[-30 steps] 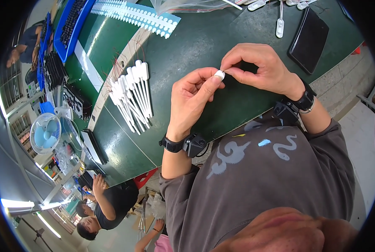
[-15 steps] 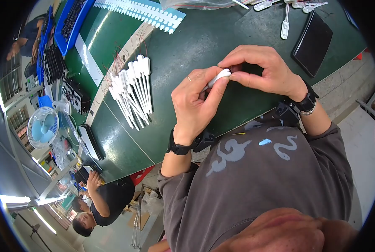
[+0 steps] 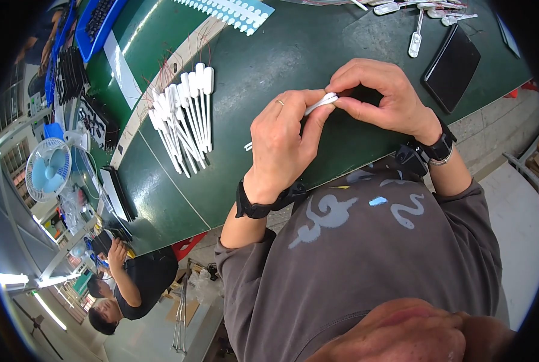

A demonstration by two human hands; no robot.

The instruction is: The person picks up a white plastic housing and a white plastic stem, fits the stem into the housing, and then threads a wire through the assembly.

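Over the front part of the green table, my left hand [image 3: 281, 133] pinches a white paddle-shaped plastic piece [image 3: 321, 104] between thumb and fingers. Its thin stem pokes out on the far side of that hand, toward the left. My right hand [image 3: 387, 96] is closed at the piece's wide end, thumb and index fingertip meeting there. Part of the piece is hidden by the fingers. To the left lies a fanned pile of similar white paddle-shaped pieces [image 3: 185, 99], with thin red wires [image 3: 167, 72] at their wide ends.
A black phone-like slab [image 3: 452, 67] lies at right. Beyond it are several white pieces [image 3: 415, 43] with hollow heads. A light-blue sheet of white round stickers [image 3: 236, 13] lies at the back. Blue bins [image 3: 97, 27], a fan [image 3: 48, 170] and a co-worker [image 3: 140, 283] are at left.
The view has shifted slightly, so the pile sits further left and higher. Both hands stay on the piece, which now shows its stem past my left hand.
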